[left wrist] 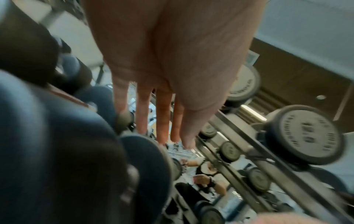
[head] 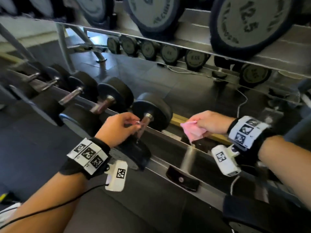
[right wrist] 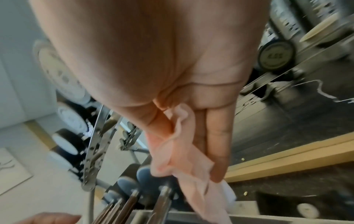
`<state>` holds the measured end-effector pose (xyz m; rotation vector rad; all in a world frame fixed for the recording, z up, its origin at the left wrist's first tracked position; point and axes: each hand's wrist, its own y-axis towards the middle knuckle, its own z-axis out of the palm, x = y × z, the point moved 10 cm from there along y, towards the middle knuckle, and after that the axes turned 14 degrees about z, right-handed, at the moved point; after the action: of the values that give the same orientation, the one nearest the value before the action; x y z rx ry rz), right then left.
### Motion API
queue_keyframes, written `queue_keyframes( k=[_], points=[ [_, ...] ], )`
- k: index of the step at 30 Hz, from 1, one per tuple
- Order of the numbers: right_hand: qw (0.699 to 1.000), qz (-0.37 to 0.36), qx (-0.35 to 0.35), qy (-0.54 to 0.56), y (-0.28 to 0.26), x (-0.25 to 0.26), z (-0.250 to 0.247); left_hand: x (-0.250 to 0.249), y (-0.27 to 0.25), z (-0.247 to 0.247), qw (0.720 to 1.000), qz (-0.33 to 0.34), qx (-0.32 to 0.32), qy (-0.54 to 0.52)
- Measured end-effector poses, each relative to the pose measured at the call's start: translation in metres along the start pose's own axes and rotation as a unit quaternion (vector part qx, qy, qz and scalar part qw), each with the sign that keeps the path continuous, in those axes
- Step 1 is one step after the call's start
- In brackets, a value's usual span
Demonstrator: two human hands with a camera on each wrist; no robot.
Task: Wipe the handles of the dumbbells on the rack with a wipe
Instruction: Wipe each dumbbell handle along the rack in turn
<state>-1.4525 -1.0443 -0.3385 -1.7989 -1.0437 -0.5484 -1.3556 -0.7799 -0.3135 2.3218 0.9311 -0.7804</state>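
Because the dumbbells (head: pixel 151 111) are heavy iron seated on the rack (head: pixel 168 137), they look unlikely to shift under rubbing, so only each stiff handle (head: pixel 144 121) needs grasping. Soft and light, the pink wipe (head: pixel 193 130) hangs pinched in the right hand (head: pixel 210 121), beside that handle. Its thumb-to-finger pinch shows only at the right wrist, while the left hand (head: pixel 117 126) curls loosely by the handle overhead yet reads straight-fingered at its own wrist.

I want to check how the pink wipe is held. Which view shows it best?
The right wrist view: the pink wipe fills the centre, pinched between thumb and fingers of the right hand. The head view shows it smaller, bunched below the hand. The left wrist view does not show it clearly.
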Motion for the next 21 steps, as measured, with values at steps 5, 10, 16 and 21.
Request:
queue_keyframes(
  k=[5,10,16,21],
  points=[
    [0.995,-0.06,-0.04,-0.063,0.063,0.067,0.051,0.049,-0.008,0.002,0.995,-0.077,0.031,0.055],
    [0.976,-0.1,-0.133,-0.144,0.091,0.091,0.061,0.065,-0.011,0.009,0.996,-0.083,0.012,0.01],
    [0.886,-0.226,-0.1,-0.392,0.098,0.102,0.124,0.084,-0.015,0.014,0.98,-0.122,-0.017,-0.154],
    [0.87,-0.217,-0.063,-0.439,0.108,0.088,0.148,0.095,-0.03,0.012,0.974,-0.155,-0.082,-0.145]
  ],
)
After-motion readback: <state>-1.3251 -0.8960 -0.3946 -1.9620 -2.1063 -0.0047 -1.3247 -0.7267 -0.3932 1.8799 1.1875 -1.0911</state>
